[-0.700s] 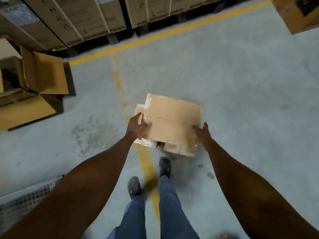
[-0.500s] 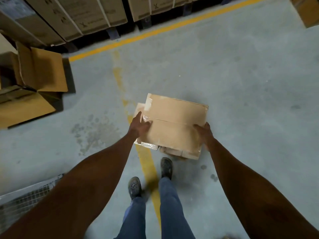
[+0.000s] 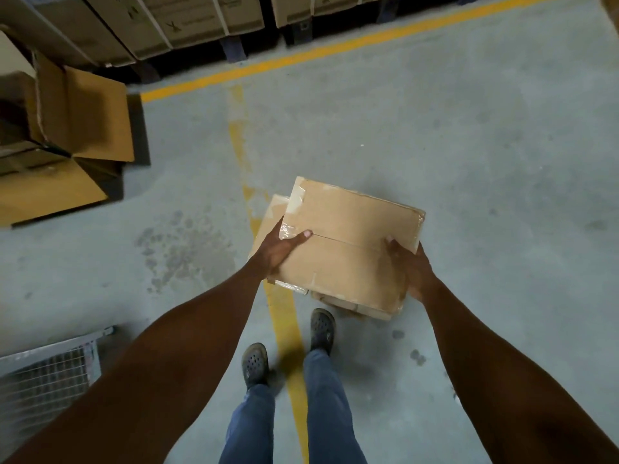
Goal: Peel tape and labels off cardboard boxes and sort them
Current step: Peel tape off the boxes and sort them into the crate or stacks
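A: Cardboard boxes (image 3: 348, 249), 2 flattened, stacked and held in front of the person above the concrete floor (image 3: 469, 145). Top one is offset to the right of the lower one.
B: Grip?
A: Left hand (image 3: 279, 251) clamps the left edge, thumb flat on top by the centre seam, fingers hidden underneath. Right hand (image 3: 413, 271) wraps the right edge, thumb on top.
B: Tape?
A: Clear tape (image 3: 294, 204) on the top box's far-left corner, wrinkled patch by the left thumb. More at the right edge.
B: Labels, print?
A: No label readable on the held boxes. Stacked cartons (image 3: 187, 25) at the far wall carry a dark X-like mark plus a line of text, too blurred to read.
B: Surroundings?
A: Open carton (image 3: 83, 118) at left, flaps out. Wire-mesh cage (image 3: 43, 373) at lower left. Yellow floor line (image 3: 284, 316) runs between the shoes (image 3: 321, 328).
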Tool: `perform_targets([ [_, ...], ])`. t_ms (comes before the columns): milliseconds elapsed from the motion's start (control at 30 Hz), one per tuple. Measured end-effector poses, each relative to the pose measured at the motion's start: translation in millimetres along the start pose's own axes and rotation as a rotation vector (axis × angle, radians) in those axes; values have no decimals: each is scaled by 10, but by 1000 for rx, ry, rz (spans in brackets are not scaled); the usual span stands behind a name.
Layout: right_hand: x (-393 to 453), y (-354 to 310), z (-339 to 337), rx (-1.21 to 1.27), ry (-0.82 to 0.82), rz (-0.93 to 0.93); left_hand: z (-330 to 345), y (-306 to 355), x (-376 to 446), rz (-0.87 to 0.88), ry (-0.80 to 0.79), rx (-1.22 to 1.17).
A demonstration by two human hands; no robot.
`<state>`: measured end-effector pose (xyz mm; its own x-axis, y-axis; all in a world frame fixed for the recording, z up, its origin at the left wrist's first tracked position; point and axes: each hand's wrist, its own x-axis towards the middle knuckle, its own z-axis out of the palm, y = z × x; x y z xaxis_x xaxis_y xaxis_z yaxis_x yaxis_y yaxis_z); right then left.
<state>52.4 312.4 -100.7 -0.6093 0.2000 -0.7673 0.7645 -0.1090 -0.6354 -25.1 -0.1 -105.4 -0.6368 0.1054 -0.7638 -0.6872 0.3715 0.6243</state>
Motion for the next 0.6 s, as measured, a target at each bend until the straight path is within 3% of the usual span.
perform_targets([
  [300,-1043,-634,288,-197,51,-107,-290,98,-1316,47,111,-261],
  [467,-1718,-1064,836,-272,2,-243,-659,-92,-2287,100,303,-316],
  [600,-2197,-1241,1394,-291,-162,-316,-977,-279,-3101,153,517,-356],
])
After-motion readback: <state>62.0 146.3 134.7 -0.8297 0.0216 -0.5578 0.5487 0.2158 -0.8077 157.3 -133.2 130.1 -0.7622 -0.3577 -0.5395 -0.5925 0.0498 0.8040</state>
